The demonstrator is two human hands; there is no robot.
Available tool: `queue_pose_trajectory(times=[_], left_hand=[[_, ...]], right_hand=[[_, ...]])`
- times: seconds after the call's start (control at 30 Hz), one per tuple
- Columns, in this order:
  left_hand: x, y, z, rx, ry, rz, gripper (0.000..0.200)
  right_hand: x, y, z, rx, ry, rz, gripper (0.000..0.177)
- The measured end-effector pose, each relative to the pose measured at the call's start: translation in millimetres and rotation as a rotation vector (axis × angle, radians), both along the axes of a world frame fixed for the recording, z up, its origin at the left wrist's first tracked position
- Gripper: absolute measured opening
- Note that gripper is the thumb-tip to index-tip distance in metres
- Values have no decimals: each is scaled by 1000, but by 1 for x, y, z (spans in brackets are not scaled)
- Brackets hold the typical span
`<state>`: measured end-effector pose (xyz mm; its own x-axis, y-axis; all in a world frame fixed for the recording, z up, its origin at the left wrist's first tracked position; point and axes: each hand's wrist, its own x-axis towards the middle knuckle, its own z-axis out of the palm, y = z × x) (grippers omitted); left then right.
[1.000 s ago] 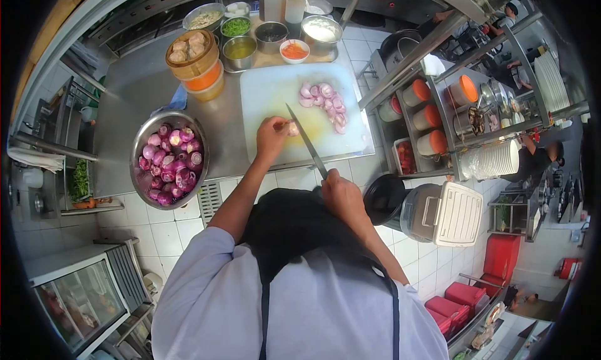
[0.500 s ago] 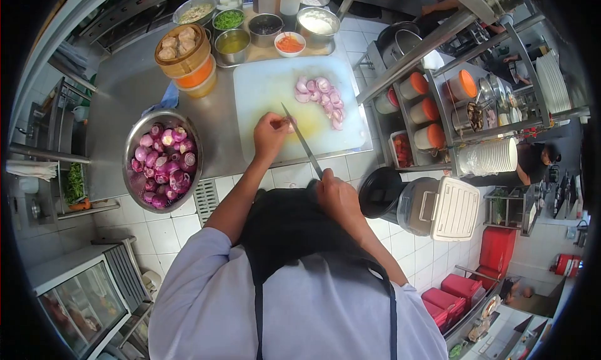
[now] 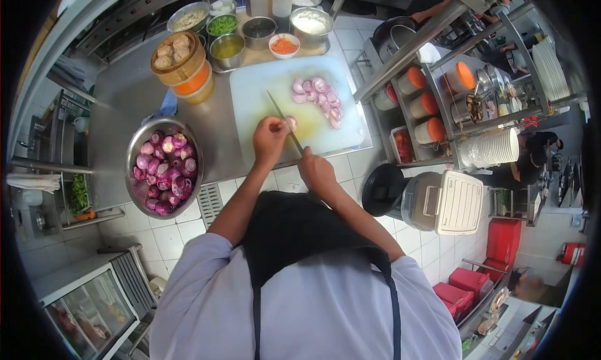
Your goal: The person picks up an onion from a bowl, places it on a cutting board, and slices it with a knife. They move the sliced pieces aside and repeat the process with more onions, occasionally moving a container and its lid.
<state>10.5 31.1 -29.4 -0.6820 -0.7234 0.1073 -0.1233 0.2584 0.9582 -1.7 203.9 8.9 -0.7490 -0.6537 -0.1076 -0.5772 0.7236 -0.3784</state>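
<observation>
Knife has moved forward (right hand nearer left hand).

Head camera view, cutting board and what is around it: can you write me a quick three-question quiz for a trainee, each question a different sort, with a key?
1. Multiple choice: what does the right hand hold?
A) a bottle
B) a knife
C) a spoon

2. True or false: the metal bowl of purple onions is to the left of the cutting board.

3. Fill in the colour: the small white bowl past the far edge of the board holds ____ strips.

Key: 1 B; 2 true; 3 orange
</observation>
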Motion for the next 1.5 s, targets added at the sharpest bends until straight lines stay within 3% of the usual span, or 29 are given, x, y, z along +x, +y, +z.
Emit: queue_pose_trajectory(times=[0.13,0.3,0.43,0.53,0.63,0.73,0.97,1.1,1.17,1.3,1.33,1.5], left_hand=[[4,12,16,-254,-48,-62,29],[-1,4,21,-392,-124,-77,31],[7,2,45,-512,-301,-185,26],[9,-4,49,-590,-43,-258,19],[12,-17,42,-646,-52,-459,14],[6,-21,45,-577,-85,-488,9],[5,-27,43,-547,-57,-575,11],[3,-29,45,-543,-80,-585,10],[3,-30,42,-540,-92,-597,9],[3,-34,38,-546,-45,-590,9],[2,-33,39,-537,-27,-590,9],[2,-34,41,-522,-59,-582,10]], right_hand=[[-16,12,-1,-61,-141,-16,23],[-29,33,7,-140,-386,-95,27],[-17,37,26,-90,-204,-83,27],[-6,28,38,-60,-132,-53,24],[2,20,27,-43,-77,-30,20],[-5,13,25,25,-87,-29,17],[-9,14,76,190,-127,31,20],[-2,6,59,186,-110,-1,20],[-6,-6,23,90,-87,-30,20],[-31,-22,28,40,-64,-6,20],[-40,-22,19,80,29,130,20],[-20,-23,32,122,-59,-12,20]])
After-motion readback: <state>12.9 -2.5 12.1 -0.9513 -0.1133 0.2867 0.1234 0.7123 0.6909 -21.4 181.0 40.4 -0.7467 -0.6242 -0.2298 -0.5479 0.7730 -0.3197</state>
